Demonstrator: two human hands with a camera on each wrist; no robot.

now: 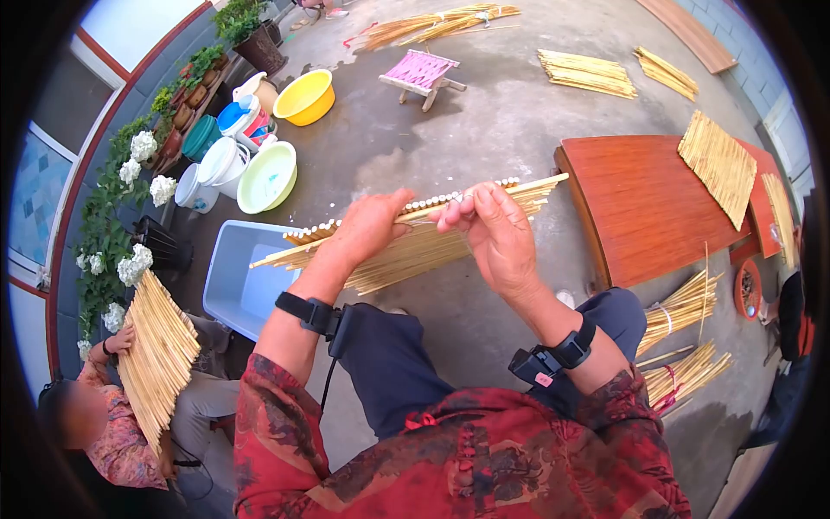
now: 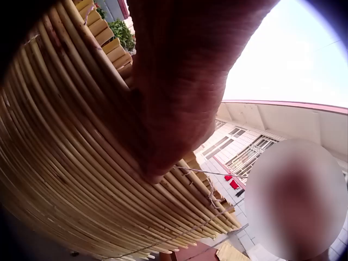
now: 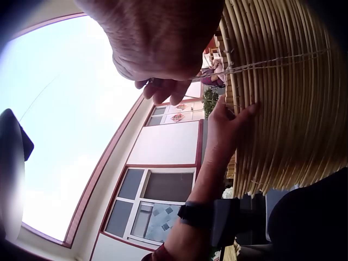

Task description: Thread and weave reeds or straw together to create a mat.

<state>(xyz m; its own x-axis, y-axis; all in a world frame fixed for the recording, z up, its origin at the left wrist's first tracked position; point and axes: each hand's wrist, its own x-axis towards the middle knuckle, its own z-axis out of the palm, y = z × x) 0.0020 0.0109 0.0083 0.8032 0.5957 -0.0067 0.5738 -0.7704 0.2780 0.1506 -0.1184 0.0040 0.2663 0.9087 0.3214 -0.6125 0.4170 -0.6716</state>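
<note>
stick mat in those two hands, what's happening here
The left hand grips the mat of thin sticks near its upper edge, while the right hand, by that same edge, holds a cord running to it. Cord already crosses and binds the sticks. Off to the left, a second person holds another stick mat.

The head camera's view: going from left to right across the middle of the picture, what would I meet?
White flowers, blue tub, left hand, right hand, red-brown table.
</note>
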